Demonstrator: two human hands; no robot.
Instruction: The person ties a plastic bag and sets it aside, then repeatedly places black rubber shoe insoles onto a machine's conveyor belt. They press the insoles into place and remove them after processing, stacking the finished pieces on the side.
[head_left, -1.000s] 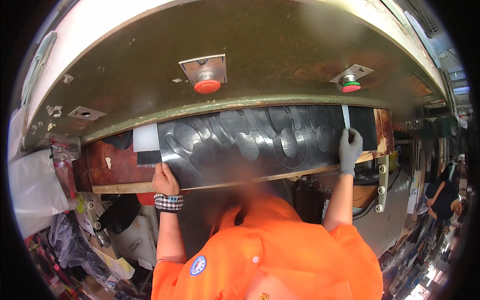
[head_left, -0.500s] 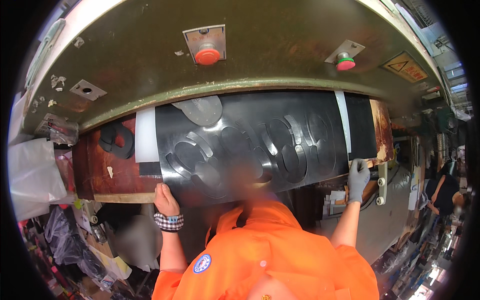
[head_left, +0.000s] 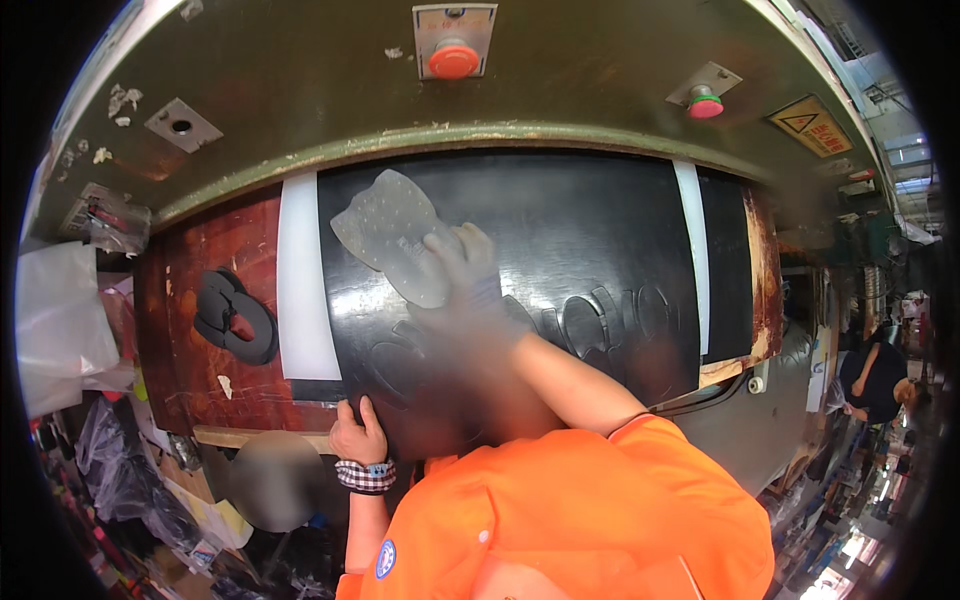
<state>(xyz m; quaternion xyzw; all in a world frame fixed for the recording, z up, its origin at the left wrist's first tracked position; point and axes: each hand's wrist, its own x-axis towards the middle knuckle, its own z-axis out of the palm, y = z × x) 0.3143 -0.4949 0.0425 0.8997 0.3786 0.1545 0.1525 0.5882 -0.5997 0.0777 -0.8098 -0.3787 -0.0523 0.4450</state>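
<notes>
Head view: the right hand [head_left: 465, 280], in a grey glove, reaches over the black sheet [head_left: 590, 230] and overlaps the near right side of a grey speckled sole-shaped piece [head_left: 390, 225], which lies on the left part of that sheet. The glove is blurred and the thumb is hard to make out, so I cannot tell whether the fingers grasp the piece or only rest on it. The bare left hand [head_left: 358, 437], with a checked wristband [head_left: 364, 477] below it, is at the sheet's near left edge, thumb and fingers pointing far; whether it pinches the edge cannot be told. Curved outlines show in the near half of the sheet, but the right forearm [head_left: 565, 385] covers some of them, and a dark smear blurs the near middle, where the sheet's near edge is lost. The sheet's far edge meets the shadow under the green beam [head_left: 330, 115]. A white strip [head_left: 308, 290] shows along the left side, a narrower one [head_left: 692, 240] along the right; how far either runs beneath is hidden. On the reddish board [head_left: 165, 320] at left lie dark cut pieces [head_left: 222, 300], overlapping too closely to count. On the beam, the plate behind the red push button [head_left: 455, 62] nearly reaches the upper rim. Far off at right, a co-worker [head_left: 880, 390] is small and distorted.
</notes>
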